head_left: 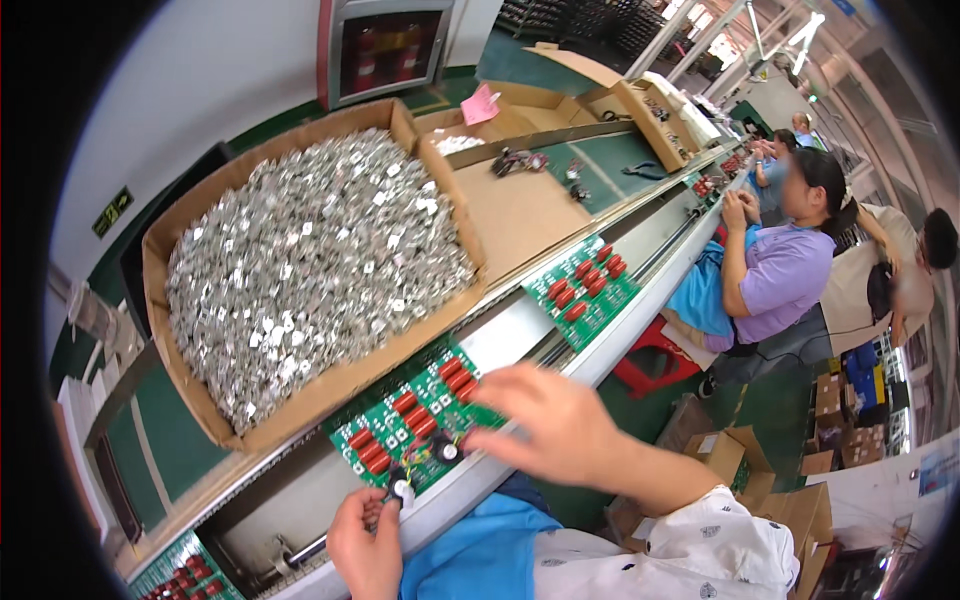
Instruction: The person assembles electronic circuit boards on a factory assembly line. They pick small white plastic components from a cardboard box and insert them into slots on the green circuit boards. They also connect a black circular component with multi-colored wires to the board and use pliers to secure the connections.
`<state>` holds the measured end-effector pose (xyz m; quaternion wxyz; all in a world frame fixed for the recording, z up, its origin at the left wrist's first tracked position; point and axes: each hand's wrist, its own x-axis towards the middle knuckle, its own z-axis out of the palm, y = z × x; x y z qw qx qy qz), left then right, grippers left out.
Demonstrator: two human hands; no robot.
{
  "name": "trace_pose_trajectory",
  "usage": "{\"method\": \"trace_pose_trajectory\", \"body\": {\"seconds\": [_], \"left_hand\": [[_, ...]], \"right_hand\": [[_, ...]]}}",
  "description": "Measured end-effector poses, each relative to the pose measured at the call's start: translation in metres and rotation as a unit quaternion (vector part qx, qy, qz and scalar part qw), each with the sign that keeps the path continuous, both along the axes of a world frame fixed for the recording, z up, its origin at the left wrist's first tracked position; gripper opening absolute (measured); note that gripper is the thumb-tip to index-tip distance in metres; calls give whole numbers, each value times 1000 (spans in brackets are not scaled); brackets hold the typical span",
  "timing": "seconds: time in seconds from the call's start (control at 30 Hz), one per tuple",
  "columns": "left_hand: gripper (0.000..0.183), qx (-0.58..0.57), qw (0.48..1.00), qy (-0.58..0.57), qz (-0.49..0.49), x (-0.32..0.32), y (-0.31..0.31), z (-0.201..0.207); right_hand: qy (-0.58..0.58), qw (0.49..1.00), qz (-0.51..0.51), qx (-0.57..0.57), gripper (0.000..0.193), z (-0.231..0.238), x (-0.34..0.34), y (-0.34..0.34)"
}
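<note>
A green circuit board (pixel 385 412) with several dark-red oblong components lies on the line's rail in front of me. My left hand (pixel 366 545) is at its near-left edge, fingers closed on a small black round part with wires (pixel 400 488); a white piece shows beside the fingertips. A second black round part with wires (pixel 446 452) rests over the board's near edge. My right hand (pixel 545 415) hovers over the board's right end, slightly blurred, thumb and fingers apart. Its thumb tip is close to the second black part; whether they touch is hidden.
Beyond the board stands a large cardboard box (pixel 460 235) full of small silvery metal pieces. Another populated board (pixel 590 325) sits farther right on the rail, and one (pixel 185 580) at lower left. Pliers (pixel 645 171) lie farther back. A co-worker in purple (pixel 790 265) sits to the right.
</note>
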<state>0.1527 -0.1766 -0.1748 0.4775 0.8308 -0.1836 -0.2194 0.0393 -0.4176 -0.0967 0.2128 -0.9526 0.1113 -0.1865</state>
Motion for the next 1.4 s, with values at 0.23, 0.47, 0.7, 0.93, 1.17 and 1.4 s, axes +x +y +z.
{"method": "trace_pose_trajectory", "body": {"seconds": [0.23,0.47,0.7,0.93,1.17,1.4], "left_hand": [[15,1,1000,3,8,-1,6,-8],[20,30,998,46,-22,-2,1,14],[15,2,998,55,18,-3,-1,3],[20,17,999,-31,-14,0,4,1],[19,3,997,-68,-33,1,5,8],[17,-5,994,-104,-36,1,4,4]], "right_hand": [[-93,989,-109,-37,17,-9,-15,-89],[-82,992,-46,79,17,-26,-27,-61],[-96,988,41,113,22,-29,-21,-32],[-18,990,110,83,63,-16,-9,-6],[74,991,103,-39,65,-26,9,27],[94,993,50,-51,46,-33,17,38]]}}
